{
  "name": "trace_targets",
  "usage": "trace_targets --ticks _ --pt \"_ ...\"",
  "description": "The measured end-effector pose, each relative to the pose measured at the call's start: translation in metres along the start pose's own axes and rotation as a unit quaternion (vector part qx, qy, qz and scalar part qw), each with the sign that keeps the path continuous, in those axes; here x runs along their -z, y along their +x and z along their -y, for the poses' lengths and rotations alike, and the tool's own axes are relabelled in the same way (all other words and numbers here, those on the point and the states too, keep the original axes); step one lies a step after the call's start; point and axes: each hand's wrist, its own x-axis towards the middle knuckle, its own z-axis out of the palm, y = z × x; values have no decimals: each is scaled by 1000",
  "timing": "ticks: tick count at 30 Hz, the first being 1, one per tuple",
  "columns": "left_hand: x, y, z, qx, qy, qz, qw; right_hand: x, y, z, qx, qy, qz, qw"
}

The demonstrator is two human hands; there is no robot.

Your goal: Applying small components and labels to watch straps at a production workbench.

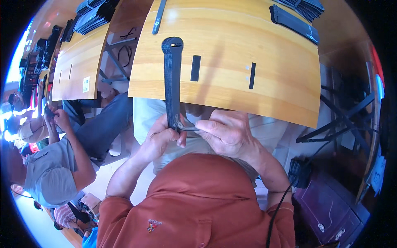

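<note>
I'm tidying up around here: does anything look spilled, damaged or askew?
Nothing stands out as spilled or damaged. The black strapping bends sharply near its lower end, but the left hand holds it there and the right hand pinches the bent part.

The left hand (pixel 160 135) curls in a grip; the right hand (pixel 227 131) pinches.

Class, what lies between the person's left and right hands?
In the head view, a dark strap bends across from the left hand to the right hand.
</note>
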Motion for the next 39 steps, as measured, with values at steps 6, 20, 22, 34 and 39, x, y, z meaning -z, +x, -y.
trace_targets --ticks 6,20,22,34,39 --pt "-11 -4 -1 -28 -3 -7 1000 -17 5 13 -55 233 -79 968" --pt "40 -55 12 34 56 -71 995 152 85 -95 -134 89 -539 827" --pt "48 -58 18 16 19 -73 997 154 93 -100 -111 29 -530 840" --pt "47 -49 33 -101 -59 -31 993 -19 130 -122 15 -193 -114 974" --pt "52 -47 36 -121 -51 -40 991 -32 136 -121 -29 -255 0 967"
